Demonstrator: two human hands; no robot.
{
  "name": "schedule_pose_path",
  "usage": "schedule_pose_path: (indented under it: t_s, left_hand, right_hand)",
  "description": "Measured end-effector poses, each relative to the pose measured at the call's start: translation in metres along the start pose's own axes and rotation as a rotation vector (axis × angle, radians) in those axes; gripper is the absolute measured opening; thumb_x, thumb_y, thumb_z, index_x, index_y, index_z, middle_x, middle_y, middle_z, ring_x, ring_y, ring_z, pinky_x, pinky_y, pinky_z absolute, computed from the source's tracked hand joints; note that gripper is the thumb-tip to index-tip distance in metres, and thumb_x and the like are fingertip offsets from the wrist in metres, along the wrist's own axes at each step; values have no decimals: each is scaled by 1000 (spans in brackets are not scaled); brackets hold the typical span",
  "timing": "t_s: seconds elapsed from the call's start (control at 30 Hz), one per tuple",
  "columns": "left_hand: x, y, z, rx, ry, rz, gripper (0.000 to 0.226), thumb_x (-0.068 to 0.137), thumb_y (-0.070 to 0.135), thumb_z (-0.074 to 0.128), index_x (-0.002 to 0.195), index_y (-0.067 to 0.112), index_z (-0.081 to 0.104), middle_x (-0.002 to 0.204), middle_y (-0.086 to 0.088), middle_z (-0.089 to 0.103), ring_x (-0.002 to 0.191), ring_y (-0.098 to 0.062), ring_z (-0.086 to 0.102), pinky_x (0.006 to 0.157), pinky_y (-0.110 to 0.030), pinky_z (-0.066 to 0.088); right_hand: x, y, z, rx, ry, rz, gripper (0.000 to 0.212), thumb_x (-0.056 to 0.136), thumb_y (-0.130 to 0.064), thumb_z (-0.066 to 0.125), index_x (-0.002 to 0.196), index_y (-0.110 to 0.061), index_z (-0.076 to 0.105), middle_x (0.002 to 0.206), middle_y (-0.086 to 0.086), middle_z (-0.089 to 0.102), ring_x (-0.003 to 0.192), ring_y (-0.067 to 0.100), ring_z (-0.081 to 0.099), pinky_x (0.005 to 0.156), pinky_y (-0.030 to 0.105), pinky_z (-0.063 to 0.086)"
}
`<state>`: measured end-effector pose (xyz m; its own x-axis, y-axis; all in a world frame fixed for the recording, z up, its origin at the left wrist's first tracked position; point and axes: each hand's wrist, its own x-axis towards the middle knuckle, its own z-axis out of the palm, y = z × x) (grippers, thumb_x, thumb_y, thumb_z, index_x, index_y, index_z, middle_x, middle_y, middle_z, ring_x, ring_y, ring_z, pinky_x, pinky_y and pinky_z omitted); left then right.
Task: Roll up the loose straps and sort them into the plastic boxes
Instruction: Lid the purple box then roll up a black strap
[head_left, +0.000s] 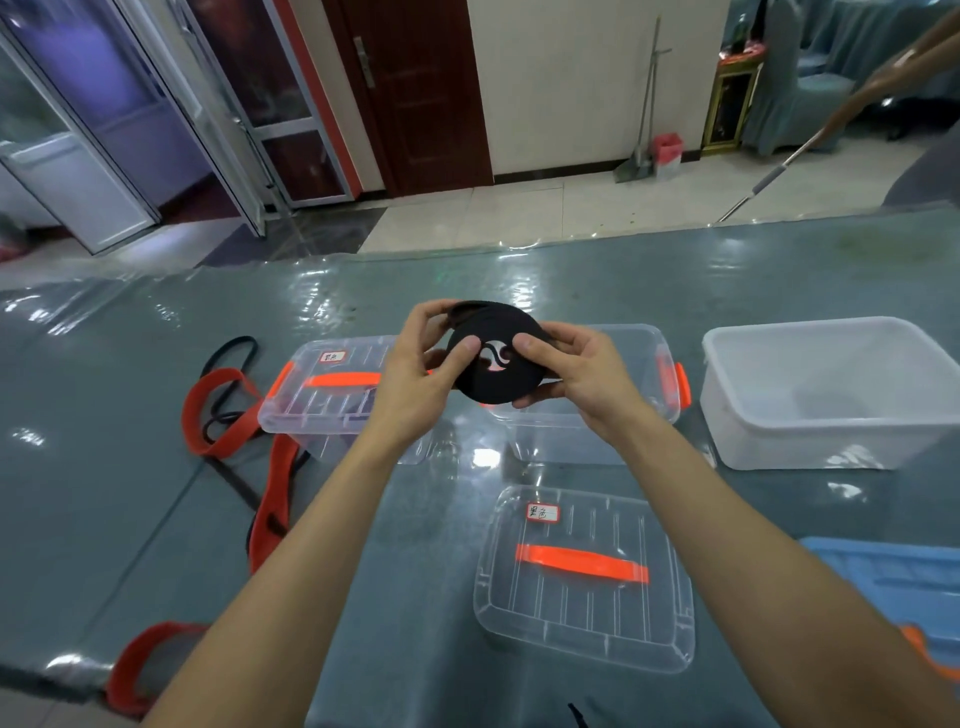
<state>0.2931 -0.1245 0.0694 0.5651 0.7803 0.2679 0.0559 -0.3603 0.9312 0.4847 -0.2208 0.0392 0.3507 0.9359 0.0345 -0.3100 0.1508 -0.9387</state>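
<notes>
Both hands are up over the middle of the table, and between them sits a black strap wound into a flat round coil (493, 387) with a white swirl mark on its face. The left hand (415, 364) pinches the coil's left edge, thumb on the face, fingers curled behind. The right hand (582, 371) grips the right edge the same way. The coil is held in the air, in front of an open clear plastic box with orange latches (582, 441). To the left stands a lidded clear box with an orange handle (322, 395), and to the right a white translucent tub (831, 405). A loose clear lid (582, 597) lies nearer. Loose orange straps (223, 415) sprawl at the left on the grey-green table under glossy plastic sheeting (104, 493). Beyond are a pale tiled floor (519, 208), a dark brown door (421, 88) and glass doors (130, 130).
</notes>
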Motion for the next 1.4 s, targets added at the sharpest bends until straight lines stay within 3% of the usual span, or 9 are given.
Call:
schedule_pose_path:
  t_s: [0.13,0.33,0.47,0.53,0.7,0.8,1.03,1.23,1.4]
  left_hand:
    - [11,-6,7,74,-63,-30,47,95,42,80,138,48,62,138,15,69,115,-23,77,91,-48,67]
    - [43,-34,33,35,-115,-135,49,93,21,86,137,37,70,127,-1,74,99,-28,81,80,-46,69]
    - [70,-57,64,65,-143,-209,47,94,10,84,137,25,71,123,-6,73,96,-33,80,81,-48,69]
    - [82,-72,81,73,-170,-270,47,94,9,84,137,23,71,123,-9,72,98,-35,80,81,-49,69]
    - [108,-122,121,75,-234,-447,48,95,6,81,138,23,68,130,-13,71,105,-37,77,86,-56,68]
    - [116,-155,138,87,-289,-575,49,96,2,78,140,19,65,132,-18,68,112,-36,74,83,-58,68]
    - [133,-209,162,342,-387,-661,50,97,3,75,143,11,57,129,-21,70,115,-39,73,97,-56,62]
    - [140,-233,167,596,-520,-681,62,91,16,85,146,11,57,137,-14,69,125,-34,67,105,-44,57]
    - [146,-235,161,769,-632,-640,54,90,18,85,139,5,66,127,-18,74,118,-36,71,100,-43,59]
  right_hand:
    - [3,8,-14,31,62,26,30,95,-20,82,121,-6,77,109,18,81,90,37,80,61,41,66]
    - [15,28,-50,-24,146,101,48,91,-28,86,133,-16,66,116,18,78,99,40,79,67,48,67]
    - [29,32,-86,-512,-1,85,100,55,-56,103,138,-51,48,132,-19,66,116,10,72,84,38,66]
    - [40,35,-104,-838,-42,86,111,45,-63,101,138,-53,40,129,-27,65,116,0,67,91,31,61]
    - [72,51,-135,-1367,-36,207,94,46,-75,82,121,-33,45,107,-12,59,93,17,63,72,34,52]
    - [88,71,-146,-1530,-113,297,94,49,-75,79,121,-22,51,110,-3,55,91,25,63,73,36,49]
    - [119,119,-149,-1536,-235,438,91,60,-52,92,127,-15,43,119,11,60,101,34,69,83,46,62]
    - [134,132,-146,-1689,-394,486,89,64,-48,93,129,-17,42,107,8,54,84,29,61,73,41,60]
    - [134,141,-146,-1725,-431,463,87,71,-56,86,136,-17,44,110,9,54,92,32,67,81,46,64]
